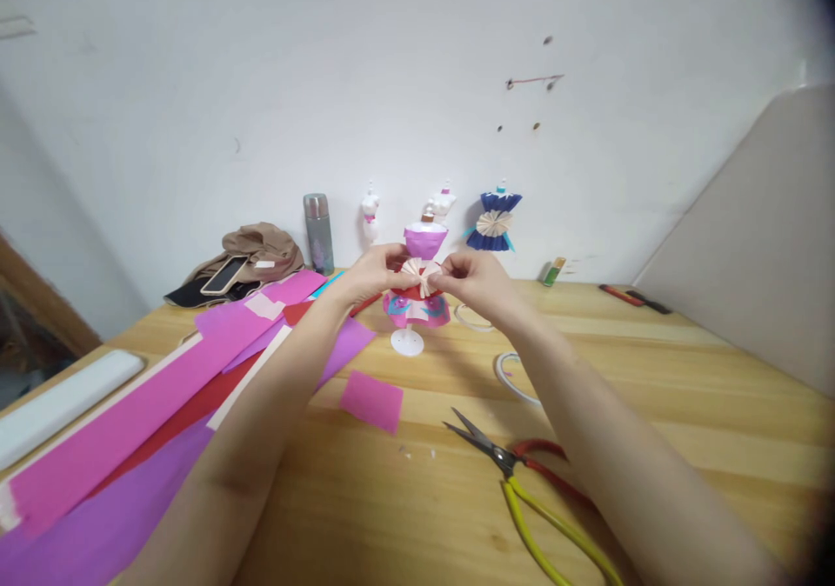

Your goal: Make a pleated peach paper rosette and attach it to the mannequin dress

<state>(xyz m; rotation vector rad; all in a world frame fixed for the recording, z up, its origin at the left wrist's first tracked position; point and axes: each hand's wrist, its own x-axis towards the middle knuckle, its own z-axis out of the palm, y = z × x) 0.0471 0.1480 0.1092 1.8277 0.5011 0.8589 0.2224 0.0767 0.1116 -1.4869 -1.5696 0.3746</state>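
Note:
A miniature dress form point(425, 240) with a purple paper top stands on a round white base. Its pink skirt point(416, 309) has blue decorations, and red paper shows at the waist. Across that waist lies a pleated cream paper bow point(421, 276). My left hand point(373, 275) pinches the bow's left side, and my right hand point(475, 283) has thumb and fingers closed on its right side. Below, a pink paper square point(371, 402) lies on the table beside scissors point(502, 460) with one red and one yellow handle, blades slightly apart.
Pink, purple and red paper sheets point(150, 395) cover the left side, near a white case point(71, 399). Behind are a phone point(225, 275), a cap, a flask point(317, 234) and a blue-dressed form point(494, 225). Tape rolls point(505, 377), a glue stick point(554, 271) and a cutter point(623, 295) lie right.

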